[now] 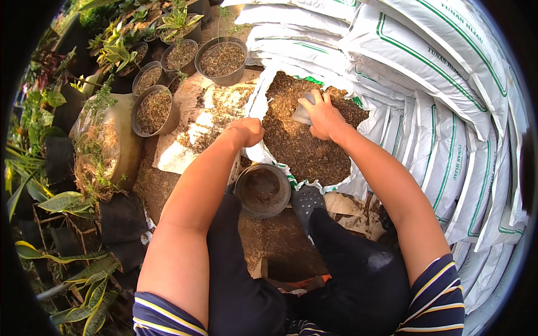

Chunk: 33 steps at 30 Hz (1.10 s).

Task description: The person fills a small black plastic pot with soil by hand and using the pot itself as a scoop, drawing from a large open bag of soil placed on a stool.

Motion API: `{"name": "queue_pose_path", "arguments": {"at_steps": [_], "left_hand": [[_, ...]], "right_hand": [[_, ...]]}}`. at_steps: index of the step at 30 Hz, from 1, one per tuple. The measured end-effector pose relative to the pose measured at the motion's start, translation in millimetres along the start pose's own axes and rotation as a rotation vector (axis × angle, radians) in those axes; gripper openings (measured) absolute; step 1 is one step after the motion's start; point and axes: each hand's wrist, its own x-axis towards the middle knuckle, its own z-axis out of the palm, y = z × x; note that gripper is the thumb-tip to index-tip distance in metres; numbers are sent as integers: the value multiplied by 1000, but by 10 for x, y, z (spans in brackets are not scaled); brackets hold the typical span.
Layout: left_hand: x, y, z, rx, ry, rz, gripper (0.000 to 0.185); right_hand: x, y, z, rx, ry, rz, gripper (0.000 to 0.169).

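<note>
An opened white plastic sack point(361, 174) of brown, crumbly potting mix point(311, 155) lies before me, its torn rim spread wide. My left hand point(248, 131) is closed on the left edge of the sack. Over the mix, my right hand point(321, 115) grips a translucent grey scoop or cup point(303, 110), whose far part touches the mix. Between my feet and just below the sack stands a black plastic pot point(262, 191), with only some soil residue visible inside.
Filled plant pots point(222, 61) stand at the upper left beside a large rounded planter point(126, 138). Stacked white sacks point(424, 59) rise along the top and right. Leafy potted plants point(67, 201) line the left. A soil-strewn flattened sack point(201, 113) lies left of the mix.
</note>
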Motion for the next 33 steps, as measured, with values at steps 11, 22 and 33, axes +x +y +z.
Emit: {"name": "queue_pose_path", "arguments": {"at_steps": [11,22,33], "left_hand": [[-127,61,-70,-33,-57,5,44],[-98,74,-63,-26,-78,-15,42],[-128,6,-58,-56,-48,8,43]], "right_hand": [[-65,-24,-482,1,-12,-17,81],[-4,-409,204,-8,236,-310,93],[-420,309,-334,64,161,228,93]]}}
